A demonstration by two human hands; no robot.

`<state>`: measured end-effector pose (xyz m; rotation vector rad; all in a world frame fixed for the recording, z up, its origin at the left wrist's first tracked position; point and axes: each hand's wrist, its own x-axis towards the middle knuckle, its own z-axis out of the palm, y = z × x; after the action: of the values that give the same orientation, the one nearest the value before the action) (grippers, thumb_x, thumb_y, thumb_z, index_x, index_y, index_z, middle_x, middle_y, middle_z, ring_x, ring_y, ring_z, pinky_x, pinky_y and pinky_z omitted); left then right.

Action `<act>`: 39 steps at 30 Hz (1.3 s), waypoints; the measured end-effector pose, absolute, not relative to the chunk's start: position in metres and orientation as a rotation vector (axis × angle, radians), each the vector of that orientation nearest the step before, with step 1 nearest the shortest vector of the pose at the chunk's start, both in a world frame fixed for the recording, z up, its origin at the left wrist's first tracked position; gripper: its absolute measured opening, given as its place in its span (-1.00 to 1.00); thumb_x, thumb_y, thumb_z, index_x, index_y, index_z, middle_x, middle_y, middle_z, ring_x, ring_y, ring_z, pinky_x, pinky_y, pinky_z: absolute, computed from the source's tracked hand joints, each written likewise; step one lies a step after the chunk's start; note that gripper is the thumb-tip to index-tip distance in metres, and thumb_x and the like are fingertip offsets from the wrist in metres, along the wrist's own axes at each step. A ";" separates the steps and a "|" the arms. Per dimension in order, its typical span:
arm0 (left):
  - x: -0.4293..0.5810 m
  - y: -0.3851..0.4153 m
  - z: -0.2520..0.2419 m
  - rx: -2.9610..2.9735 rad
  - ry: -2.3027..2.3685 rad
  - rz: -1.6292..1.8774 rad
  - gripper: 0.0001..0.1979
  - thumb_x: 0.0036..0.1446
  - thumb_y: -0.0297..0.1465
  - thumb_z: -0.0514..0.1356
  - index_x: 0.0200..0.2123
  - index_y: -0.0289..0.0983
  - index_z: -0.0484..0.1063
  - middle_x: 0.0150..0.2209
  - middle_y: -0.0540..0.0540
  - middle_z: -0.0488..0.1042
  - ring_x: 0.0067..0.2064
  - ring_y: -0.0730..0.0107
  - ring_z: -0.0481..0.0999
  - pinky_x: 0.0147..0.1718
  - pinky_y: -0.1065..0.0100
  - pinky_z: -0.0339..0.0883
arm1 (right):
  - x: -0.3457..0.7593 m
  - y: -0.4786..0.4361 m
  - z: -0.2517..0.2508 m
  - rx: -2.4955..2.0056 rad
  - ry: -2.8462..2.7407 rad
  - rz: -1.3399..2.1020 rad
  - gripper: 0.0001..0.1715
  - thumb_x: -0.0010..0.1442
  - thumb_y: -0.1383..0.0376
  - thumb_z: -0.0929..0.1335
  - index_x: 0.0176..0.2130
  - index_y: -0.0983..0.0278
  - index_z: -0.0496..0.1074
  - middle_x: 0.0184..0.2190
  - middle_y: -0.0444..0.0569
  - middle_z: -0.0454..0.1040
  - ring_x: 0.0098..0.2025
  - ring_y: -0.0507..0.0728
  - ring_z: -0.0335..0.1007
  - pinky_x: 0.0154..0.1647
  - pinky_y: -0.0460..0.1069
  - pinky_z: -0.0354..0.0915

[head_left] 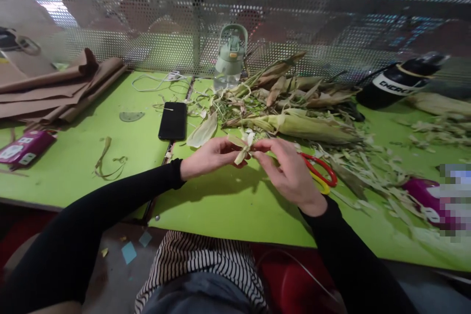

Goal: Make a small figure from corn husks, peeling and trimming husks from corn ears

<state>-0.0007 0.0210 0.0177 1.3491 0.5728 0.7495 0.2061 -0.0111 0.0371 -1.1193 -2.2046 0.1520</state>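
Husk strip (pixel 243 146) | pale yellow-green, folded, frayed | pinched between left hand (pixel 209 157), right hand (pixel 289 169)

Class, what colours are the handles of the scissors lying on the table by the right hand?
The scissors' handles are red and yellow, seen in the head view.

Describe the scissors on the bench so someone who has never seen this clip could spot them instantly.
Start at the green table and find the right hand near its middle. The scissors lie flat just behind that hand, partly hidden by it. Their red and yellow handle loops stand out against the pale corn husks around them.
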 end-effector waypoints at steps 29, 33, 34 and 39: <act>-0.004 -0.008 0.034 2.192 0.380 0.534 -0.81 0.38 -0.39 -0.02 -0.21 -0.32 0.34 -0.30 -0.10 0.41 -0.32 0.44 0.41 -0.25 0.37 0.41 | 0.192 -0.026 0.039 -1.000 -1.871 0.679 -0.68 0.29 0.26 0.36 -0.49 0.22 0.30 -0.50 -0.16 0.27 -0.42 0.04 0.21 -0.36 -0.01 0.19; -0.003 -0.014 0.028 2.370 0.350 0.618 -0.81 0.39 -0.40 -0.06 -0.23 -0.28 0.31 -0.25 -0.16 0.48 -0.21 0.35 0.48 -0.18 0.32 0.43 | 0.190 -0.031 0.040 -1.009 -1.871 0.717 -0.69 0.30 0.29 0.34 -0.48 0.22 0.28 -0.49 -0.16 0.24 -0.42 0.04 0.20 -0.37 -0.02 0.17; -0.003 -0.015 0.026 2.392 0.338 0.638 -0.81 0.39 -0.40 -0.06 -0.20 -0.28 0.32 -0.22 -0.18 0.49 -0.19 0.34 0.49 -0.17 0.31 0.43 | 0.189 -0.031 0.040 -1.008 -1.872 0.724 -0.70 0.30 0.30 0.33 -0.48 0.22 0.28 -0.49 -0.16 0.25 -0.41 0.04 0.21 -0.36 -0.02 0.17; 0.000 -0.017 0.016 2.468 0.338 0.656 -0.76 0.38 -0.36 -0.06 -0.18 -0.32 0.36 -0.23 -0.21 0.52 -0.23 0.32 0.50 -0.19 0.30 0.44 | 0.187 -0.028 0.035 -1.007 -1.897 0.767 -0.67 0.31 0.28 0.34 -0.50 0.23 0.27 -0.49 -0.17 0.27 -0.41 0.03 0.22 -0.37 -0.02 0.17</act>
<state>0.0000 -0.0172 0.0162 2.4684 0.3376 0.6557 0.1872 -0.0277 0.0349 -1.0075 -1.8968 0.7671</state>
